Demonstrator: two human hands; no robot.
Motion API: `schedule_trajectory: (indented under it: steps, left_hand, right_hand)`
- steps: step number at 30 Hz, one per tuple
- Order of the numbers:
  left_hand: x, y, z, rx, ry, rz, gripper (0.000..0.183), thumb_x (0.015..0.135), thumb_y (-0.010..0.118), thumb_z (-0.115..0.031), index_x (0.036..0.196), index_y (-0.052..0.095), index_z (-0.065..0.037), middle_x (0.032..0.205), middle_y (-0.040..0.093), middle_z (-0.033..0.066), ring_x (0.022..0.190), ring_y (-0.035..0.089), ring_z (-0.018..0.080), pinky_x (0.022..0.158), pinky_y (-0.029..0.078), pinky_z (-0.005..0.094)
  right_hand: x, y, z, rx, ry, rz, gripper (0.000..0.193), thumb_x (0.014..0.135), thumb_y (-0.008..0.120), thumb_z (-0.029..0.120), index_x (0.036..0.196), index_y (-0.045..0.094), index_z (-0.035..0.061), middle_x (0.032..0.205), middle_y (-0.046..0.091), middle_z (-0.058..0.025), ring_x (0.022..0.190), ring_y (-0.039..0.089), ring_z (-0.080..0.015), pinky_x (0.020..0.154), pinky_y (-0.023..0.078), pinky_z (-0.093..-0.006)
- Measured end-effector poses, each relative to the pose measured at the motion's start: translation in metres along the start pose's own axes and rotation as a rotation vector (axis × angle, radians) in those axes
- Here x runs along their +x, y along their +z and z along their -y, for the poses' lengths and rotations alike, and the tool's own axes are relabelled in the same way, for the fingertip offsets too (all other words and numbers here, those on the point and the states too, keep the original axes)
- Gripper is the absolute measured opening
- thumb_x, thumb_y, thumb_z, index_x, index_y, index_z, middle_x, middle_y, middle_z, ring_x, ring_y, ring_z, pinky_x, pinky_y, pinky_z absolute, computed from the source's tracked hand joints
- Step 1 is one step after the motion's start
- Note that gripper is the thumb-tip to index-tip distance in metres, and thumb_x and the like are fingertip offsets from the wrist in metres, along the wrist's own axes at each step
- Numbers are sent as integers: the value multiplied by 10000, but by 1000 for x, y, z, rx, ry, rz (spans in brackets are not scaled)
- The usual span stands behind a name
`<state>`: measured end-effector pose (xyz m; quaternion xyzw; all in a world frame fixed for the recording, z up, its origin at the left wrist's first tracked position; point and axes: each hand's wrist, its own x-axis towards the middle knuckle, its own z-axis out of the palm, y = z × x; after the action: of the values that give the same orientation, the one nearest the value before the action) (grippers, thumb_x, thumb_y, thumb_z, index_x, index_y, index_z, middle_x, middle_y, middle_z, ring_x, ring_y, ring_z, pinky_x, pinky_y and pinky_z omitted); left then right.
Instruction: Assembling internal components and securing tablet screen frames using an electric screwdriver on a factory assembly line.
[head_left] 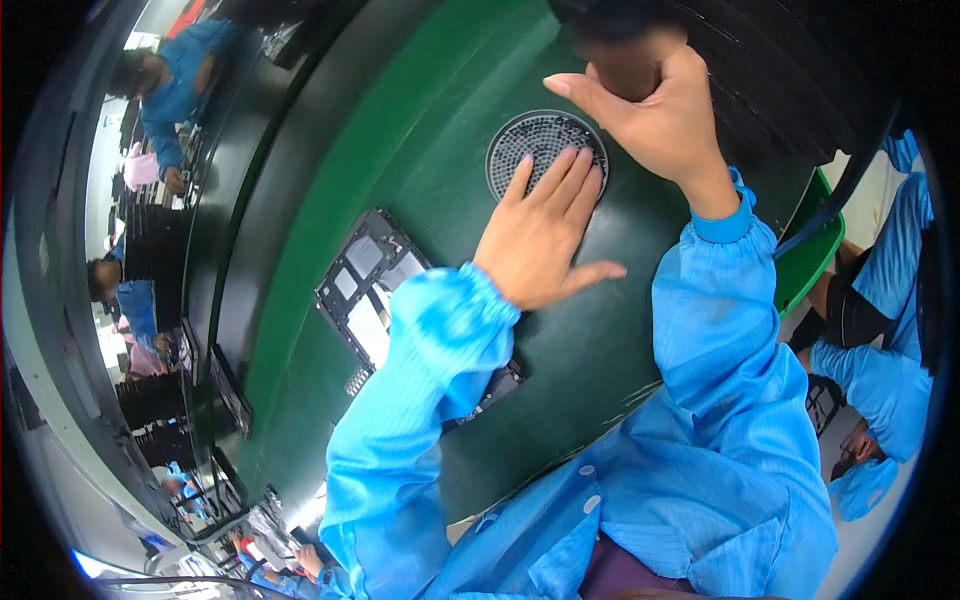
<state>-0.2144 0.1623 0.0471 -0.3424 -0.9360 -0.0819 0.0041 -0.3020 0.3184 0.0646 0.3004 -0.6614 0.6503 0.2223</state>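
A round grey dish [508, 150] with a grid of small holes lies on the green table, and small black pieces sit in it. My left hand [540, 225] rests over its near part, fingers stretched out and fingertips on the dish, thumb apart. Farther off to the right, my right hand [665, 125] is raised and curled round a dark, blurred thing [628, 65], too smeared to name; its thumb points left. Under my left forearm lies a black laptop casing [360, 255] with pale panels, partly hidden by the sleeve.
The green table [590, 370] bends across the view. Dark stacked parts [790, 80] stand at the far right, with a green bin [808, 255] beside the table. Co-workers in blue sit at the right [870, 370] and beyond a dark conveyor-like strip [225, 250] at left.
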Motion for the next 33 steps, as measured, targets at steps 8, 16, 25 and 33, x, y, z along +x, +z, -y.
schedule_trajectory:
  steps: [8,16,25,33]
  left_hand:
    - [-22,-9,12,121,-151,-9,917,737,583,-619,1302,392,79,1362,388,242,1308,336,333,1073,226,502]
    - [16,-4,1,-8,-168,-202,664,737,660,-488,1127,570,41,1249,501,220,1231,423,341,1041,283,479]
    - [40,17,-1,-62,-514,-379,938,534,754,-413,1285,377,4,1258,397,245,1189,365,397,934,314,510]
    - [39,17,9,-65,-434,-663,864,538,755,-371,1233,396,-4,1250,394,230,1183,357,393,931,292,499]
  right_hand:
    - [-1,2,0,72,72,5,310,731,759,29,982,578,11,853,612,4,763,560,-51,676,460,-199]
    - [0,-4,6,-76,45,61,310,736,761,49,986,583,7,829,618,-1,738,551,-42,653,459,-202]
    - [3,-2,-4,-58,10,9,360,730,754,125,1021,584,-2,894,671,-141,827,669,-206,736,526,-314]
    - [8,3,13,115,-20,3,307,737,761,43,960,552,13,732,581,3,643,530,-40,566,431,-189]
